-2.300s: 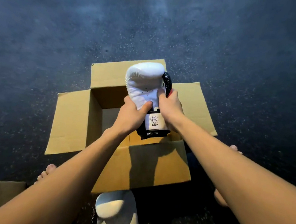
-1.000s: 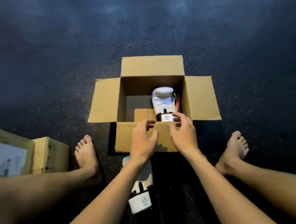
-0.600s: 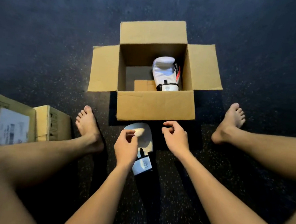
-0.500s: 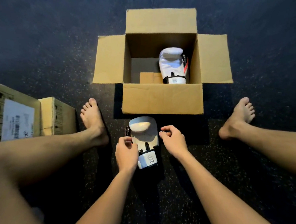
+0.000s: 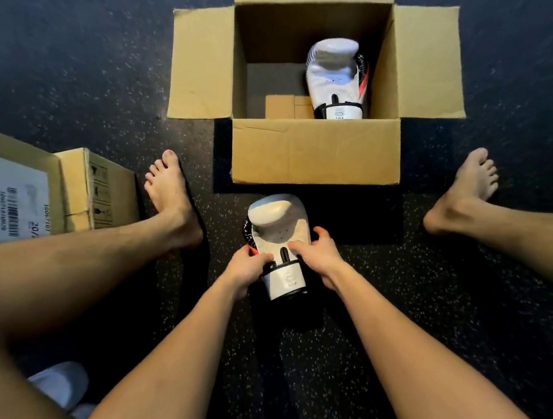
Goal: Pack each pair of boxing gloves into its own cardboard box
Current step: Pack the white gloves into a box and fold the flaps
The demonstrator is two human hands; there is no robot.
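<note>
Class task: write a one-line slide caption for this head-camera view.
Both hands grip a white boxing glove before the open cardboard box holding its mate.

Glove (image 5: 278, 224): smooth, glossy white leather-like skin. Open box (image 5: 314, 152): matt brown cardboard. Floor (image 5: 392, 322): dark, speckled, rough.

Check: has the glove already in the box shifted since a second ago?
No. The packed glove lies against the right wall of the open box, cuff toward the near wall, as before. Both hands, left hand and right hand, are on the second glove.
</note>
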